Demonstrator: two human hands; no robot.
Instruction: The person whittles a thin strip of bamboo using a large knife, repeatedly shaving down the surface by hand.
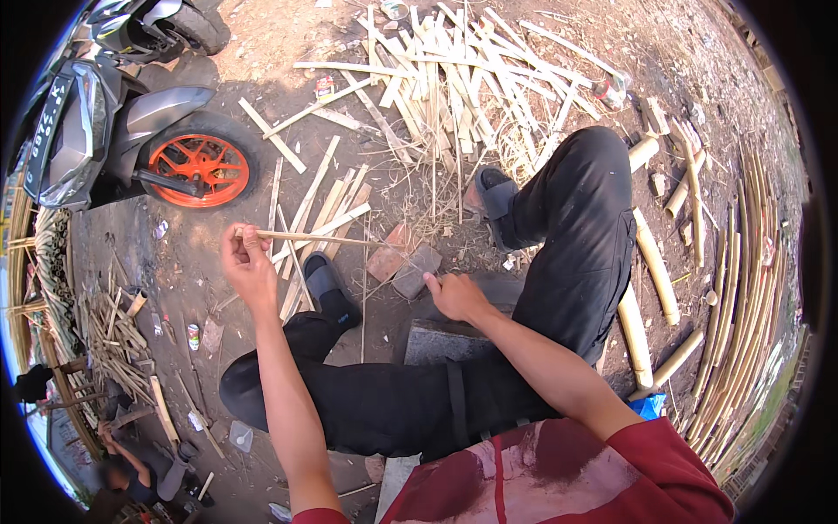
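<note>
L hand (246, 262) grip pinching thin bamboo strip (305, 237) | R hand (454, 295) fisted, holds strip's far end

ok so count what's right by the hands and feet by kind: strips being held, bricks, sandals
bamboo strip held by left hand and right hand: 1
bricks: 2
sandals: 2
total: 5
</note>
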